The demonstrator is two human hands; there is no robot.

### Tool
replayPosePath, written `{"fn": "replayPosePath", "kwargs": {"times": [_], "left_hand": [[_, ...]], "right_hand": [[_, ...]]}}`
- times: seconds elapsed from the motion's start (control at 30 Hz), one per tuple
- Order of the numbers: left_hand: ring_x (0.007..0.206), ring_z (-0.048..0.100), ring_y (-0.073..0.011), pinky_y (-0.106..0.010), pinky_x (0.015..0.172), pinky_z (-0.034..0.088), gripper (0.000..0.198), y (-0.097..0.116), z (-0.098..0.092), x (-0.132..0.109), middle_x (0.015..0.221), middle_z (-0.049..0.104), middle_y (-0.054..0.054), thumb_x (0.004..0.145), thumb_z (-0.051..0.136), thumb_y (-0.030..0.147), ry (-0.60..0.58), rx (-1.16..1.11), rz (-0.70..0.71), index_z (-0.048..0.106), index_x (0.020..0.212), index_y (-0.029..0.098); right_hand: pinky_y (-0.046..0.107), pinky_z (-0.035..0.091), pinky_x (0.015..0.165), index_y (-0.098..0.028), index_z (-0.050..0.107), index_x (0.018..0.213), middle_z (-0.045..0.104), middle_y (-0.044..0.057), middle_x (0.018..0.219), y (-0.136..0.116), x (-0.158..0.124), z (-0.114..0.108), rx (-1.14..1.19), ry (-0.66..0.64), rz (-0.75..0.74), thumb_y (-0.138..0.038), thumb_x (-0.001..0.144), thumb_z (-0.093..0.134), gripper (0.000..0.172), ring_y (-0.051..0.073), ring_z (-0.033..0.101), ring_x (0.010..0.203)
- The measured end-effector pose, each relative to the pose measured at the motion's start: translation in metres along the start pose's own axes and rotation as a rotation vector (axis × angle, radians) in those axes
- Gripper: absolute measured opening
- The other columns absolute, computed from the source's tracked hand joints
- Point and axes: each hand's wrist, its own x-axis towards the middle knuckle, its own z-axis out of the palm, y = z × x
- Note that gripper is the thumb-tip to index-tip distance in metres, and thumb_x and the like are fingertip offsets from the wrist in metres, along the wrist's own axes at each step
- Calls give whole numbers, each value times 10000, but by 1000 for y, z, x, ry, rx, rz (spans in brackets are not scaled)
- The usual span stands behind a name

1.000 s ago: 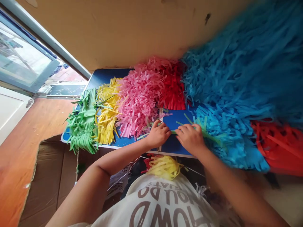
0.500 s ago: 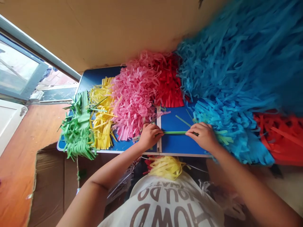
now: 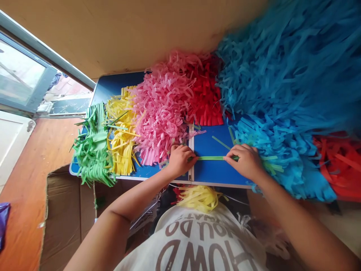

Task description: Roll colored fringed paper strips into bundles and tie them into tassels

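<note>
Spread apart since the earliest frame, my left hand (image 3: 180, 162) and right hand (image 3: 245, 162) now have a long green strip (image 3: 211, 158) stretched straight between them. Both hands are closed, fingers curled down over the strip's ends. I read that as a grip at each end, though the ends themselves are hidden under the fingers. The strip lies flat on the blue table (image 3: 214, 173), running side to side near the edge closest to me, and it crosses a white seam (image 3: 191, 150) right by my left hand. Holding so thin a piece from both ends looks like a way to keep it taut and straight against the surface. A loose green sliver (image 3: 220, 142) lies just above it, slanting across the blue.

Farther out, cut paper crowds in. Pink fringe (image 3: 160, 113) sits just past my left hand, with red fringe (image 3: 204, 94) behind it, then yellow fringe (image 3: 121, 131) and green fringe (image 3: 91, 146) toward the left. A huge blue fringe (image 3: 282, 75) rises just beside my right hand, with a red pile (image 3: 338, 165) beyond. These heaps seem pushed back to give the strip room. Yellow shreds (image 3: 199, 198) rest against my printed shirt (image 3: 191, 244).
</note>
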Motion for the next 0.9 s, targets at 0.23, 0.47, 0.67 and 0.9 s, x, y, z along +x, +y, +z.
{"fn": "replayPosePath", "kwargs": {"times": [0.23,0.47,0.67,0.9], "left_hand": [[953,550,-210,-420,874,307,179,5,-10,4,1012,699,-39,961,547,332,-25,167,234,712,988,268],[924,521,-206,-432,930,312,213,23,-3,6,861,652,-47,949,529,231,75,337,497,678,802,189],[854,516,-202,-426,906,337,244,31,11,15,743,601,-27,950,509,223,211,395,464,627,741,179],[830,521,-197,-498,1027,283,273,27,3,19,747,636,-20,951,469,176,75,381,476,658,754,196]], "right_hand": [[393,272,818,-248,699,801,720,12,906,-18,2,-11,-170,41,-189,-217,860,664,75,220,557,942],[394,250,910,-193,684,840,722,9,823,-26,5,-7,-269,107,-574,-178,931,583,136,178,558,958],[385,238,894,-194,667,764,707,6,789,-27,14,-7,-214,66,-491,-192,924,581,182,163,554,864],[401,235,881,-159,670,722,669,55,726,-34,22,-15,-427,-144,-655,-96,893,532,229,178,507,768]]}}
